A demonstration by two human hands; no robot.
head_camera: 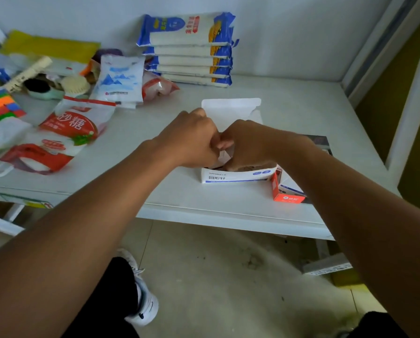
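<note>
The box [237, 176] lies near the table's [204, 198] front edge. It is low and white, with blue print and a blue stripe on its near wall. Over its open top the left hand [191, 140] and right hand [249, 145] curl knuckle to knuckle, pinching a pale piece [224, 155] that is mostly hidden. The white lid [230, 111] stands open behind.

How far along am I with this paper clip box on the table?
Done: the paper clip box has its lid flap folded up and back. In hand: the left hand and right hand pinch a white piece over the opening; what it is, I cannot tell. To do: the contents are hidden, and the orange box beside it lies untouched.
</note>
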